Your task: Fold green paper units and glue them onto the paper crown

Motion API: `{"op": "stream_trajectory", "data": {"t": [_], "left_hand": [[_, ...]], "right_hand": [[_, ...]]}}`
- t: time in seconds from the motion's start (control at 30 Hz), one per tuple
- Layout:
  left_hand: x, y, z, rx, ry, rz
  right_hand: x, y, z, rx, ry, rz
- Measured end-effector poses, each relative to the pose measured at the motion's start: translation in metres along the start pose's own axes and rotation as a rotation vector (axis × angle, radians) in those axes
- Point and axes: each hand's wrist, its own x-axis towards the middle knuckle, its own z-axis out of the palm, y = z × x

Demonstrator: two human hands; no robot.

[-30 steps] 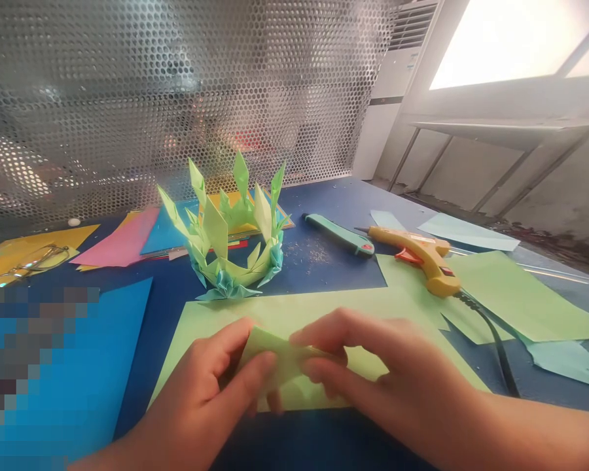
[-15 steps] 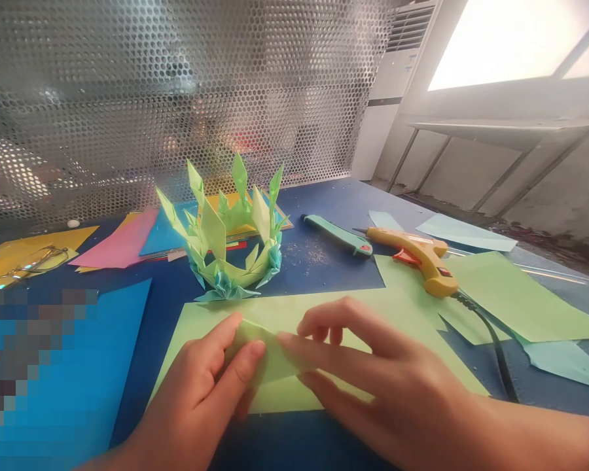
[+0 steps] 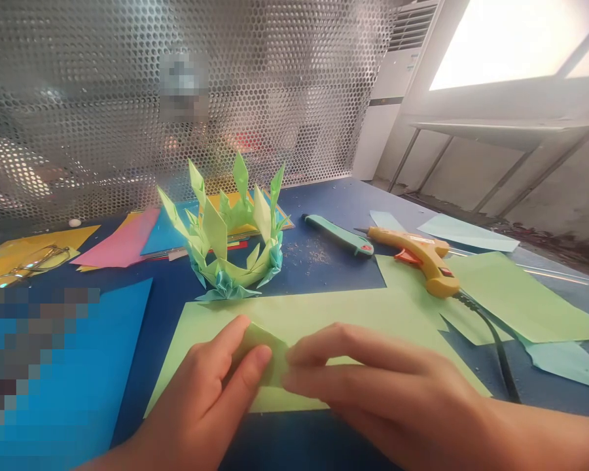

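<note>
Both hands pinch a small folded green paper piece

The left hand point(image 3: 201, 399) and right hand point(image 3: 387, 392) meet, clamped on the folded piece point(image 3: 265, 356) above a green sheet point(image 3: 373, 314). Beyond: paper crown point(image 3: 230, 229), utility knife point(image 3: 338, 234), glue gun point(image 3: 422, 256). No writing is legible.

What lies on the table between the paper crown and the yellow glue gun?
In the head view, a teal utility knife lies between the paper crown and glue gun, on the bare blue table.

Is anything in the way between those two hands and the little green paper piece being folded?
Nothing visible. The left hand and right hand already pinch the small folded light-green paper piece between their fingertips, over the large light-green paper sheet.
</note>
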Motion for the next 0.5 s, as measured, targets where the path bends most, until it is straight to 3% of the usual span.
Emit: {"op": "stream_trajectory", "data": {"t": [0.17,0.5], "left_hand": [[-0.0012,0.0012,0.001,-0.041,0.072,0.022],[-0.0026,0.0019,0.0013,0.071,0.002,0.071]], "right_hand": [[0.0041,0.0016,0.002,0.013,0.045,0.025],[0.004,0.004,0.002,0.019,0.083,0.014]]}}
